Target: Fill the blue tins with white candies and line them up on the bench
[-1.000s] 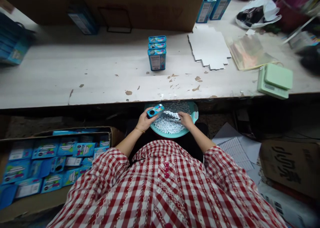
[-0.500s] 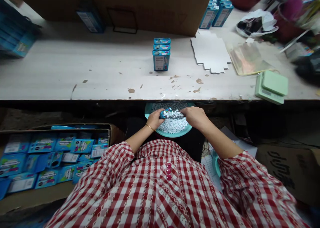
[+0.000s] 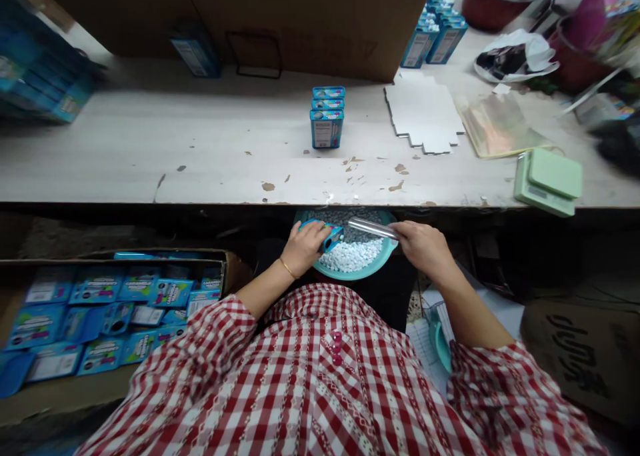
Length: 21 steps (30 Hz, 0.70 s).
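Observation:
In the head view my left hand point(image 3: 303, 248) is closed around a small blue box point(image 3: 333, 238), which lies tilted on its side over the basin with its open end toward the right. My right hand point(image 3: 424, 246) grips the end of a shiny metal scoop point(image 3: 373, 227), which points left above the basin and looks turned edge-on or over. Beneath both is a turquoise basin point(image 3: 363, 273) holding many small white pellets, like candies point(image 3: 350, 256). The basin's far part lies in shadow under the table edge.
Three blue boxes point(image 3: 327, 131) stand in a row on the white table point(image 3: 225, 153). A green scale point(image 3: 554, 173) and flat white card point(image 3: 425, 113) lie to the right. A carton point(image 3: 225, 269) of blue boxes is at lower left; a large carton point(image 3: 320, 23) stands behind.
The scoop, heaped with white pellets at the box's mouth before, has moved right and shows no heap. My left hand has tipped the box onto its side.

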Tool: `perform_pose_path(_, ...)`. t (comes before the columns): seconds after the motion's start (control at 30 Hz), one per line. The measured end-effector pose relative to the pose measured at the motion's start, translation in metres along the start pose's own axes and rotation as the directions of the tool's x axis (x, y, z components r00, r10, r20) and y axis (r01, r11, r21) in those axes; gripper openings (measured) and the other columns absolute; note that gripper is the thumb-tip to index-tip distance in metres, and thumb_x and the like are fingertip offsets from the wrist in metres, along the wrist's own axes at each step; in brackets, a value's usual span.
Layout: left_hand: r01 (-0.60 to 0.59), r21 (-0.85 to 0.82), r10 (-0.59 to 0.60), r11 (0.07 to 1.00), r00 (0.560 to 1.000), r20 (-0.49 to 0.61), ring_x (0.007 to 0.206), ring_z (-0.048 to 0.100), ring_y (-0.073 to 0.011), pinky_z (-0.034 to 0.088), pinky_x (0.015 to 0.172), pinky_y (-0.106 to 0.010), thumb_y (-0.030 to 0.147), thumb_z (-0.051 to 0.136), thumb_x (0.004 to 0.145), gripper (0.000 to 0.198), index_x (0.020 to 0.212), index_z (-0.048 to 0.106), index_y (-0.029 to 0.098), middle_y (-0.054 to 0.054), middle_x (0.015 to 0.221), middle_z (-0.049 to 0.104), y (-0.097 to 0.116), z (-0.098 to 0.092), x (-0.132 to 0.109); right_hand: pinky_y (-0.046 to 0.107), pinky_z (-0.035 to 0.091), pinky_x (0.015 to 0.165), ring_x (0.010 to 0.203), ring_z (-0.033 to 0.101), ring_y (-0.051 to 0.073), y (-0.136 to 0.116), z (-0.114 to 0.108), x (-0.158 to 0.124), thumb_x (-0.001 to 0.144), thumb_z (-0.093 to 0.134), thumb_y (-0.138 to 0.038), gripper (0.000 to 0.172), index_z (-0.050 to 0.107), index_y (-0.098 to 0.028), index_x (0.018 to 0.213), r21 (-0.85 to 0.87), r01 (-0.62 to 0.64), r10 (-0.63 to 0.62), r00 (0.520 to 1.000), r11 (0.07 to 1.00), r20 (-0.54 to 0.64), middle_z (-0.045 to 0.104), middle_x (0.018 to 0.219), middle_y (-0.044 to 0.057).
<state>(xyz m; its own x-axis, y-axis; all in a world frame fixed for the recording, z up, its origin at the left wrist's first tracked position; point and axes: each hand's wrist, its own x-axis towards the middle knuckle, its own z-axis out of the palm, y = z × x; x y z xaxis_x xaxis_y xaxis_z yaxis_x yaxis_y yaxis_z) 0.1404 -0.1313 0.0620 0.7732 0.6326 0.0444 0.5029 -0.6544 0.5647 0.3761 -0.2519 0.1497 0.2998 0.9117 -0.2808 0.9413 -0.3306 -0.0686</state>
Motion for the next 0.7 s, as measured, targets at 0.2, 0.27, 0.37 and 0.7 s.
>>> perform_pose_path(0.2, -0.096, -0.373, 0.014, 0.923, 0.976, -0.216, 0.1, 0.058, -0.0204, 0.045, 0.091, -0.034, 0.028, 0.067, 0.073, 0.042, 0.113, 0.055, 0.019, -0.008, 0.107, 0.06, 0.001, -0.054, 0.052, 0.028, 0.047, 0.078, 0.095, 0.063, 0.02, 0.041, 0.048, -0.002, 0.089, 0.038, -0.03, 0.034, 0.067, -0.027, 0.107, 0.244, -0.084, 0.107, 0.991, 0.966, -0.083, 0.068, 0.107, 0.002)
perform_pose_path(0.27, -0.121, -0.408, -0.002, 0.905, 0.957, -0.289, 0.099, 0.057, -0.0194, 0.045, 0.09, -0.033, 0.031, 0.069, 0.072, 0.045, 0.112, 0.055, 0.017, -0.007, 0.107, 0.057, -0.011, -0.058, 0.09, 0.029, 0.047, 0.081, 0.096, 0.064, 0.02, 0.043, 0.061, -0.002, 0.088, 0.038, -0.029, 0.034, 0.068, -0.027, 0.105, 0.325, -0.077, 0.111, 0.99, 0.943, -0.088, 0.069, 0.106, 0.002)
perform_pose_path(0.37, -0.103, -0.391, -0.023, 0.915, 0.952, -0.307, 0.099, 0.056, -0.0209, 0.045, 0.09, -0.035, 0.027, 0.072, 0.067, 0.048, 0.11, 0.055, 0.015, -0.008, 0.105, 0.057, -0.033, -0.054, 0.149, 0.03, 0.048, 0.082, 0.096, 0.064, 0.021, 0.039, 0.077, -0.005, 0.088, 0.039, -0.029, 0.033, 0.068, -0.026, 0.103, 0.401, -0.053, 0.091, 0.993, 0.915, -0.075, 0.069, 0.104, 0.004)
perform_pose_path(0.7, 0.084, -0.254, -0.237, 0.964, 0.709, -0.664, 0.106, 0.051, -0.0211, 0.044, 0.09, -0.032, 0.032, 0.068, 0.073, 0.058, 0.124, 0.044, 0.016, -0.012, 0.121, 0.046, -0.101, -0.062, 0.127, 0.032, 0.048, 0.086, 0.096, 0.064, 0.021, 0.03, 0.123, 0.0, 0.085, 0.04, -0.032, 0.035, 0.069, -0.025, 0.104, 0.541, -0.044, 0.034, 0.999, 0.84, 0.029, 0.069, 0.104, 0.005)
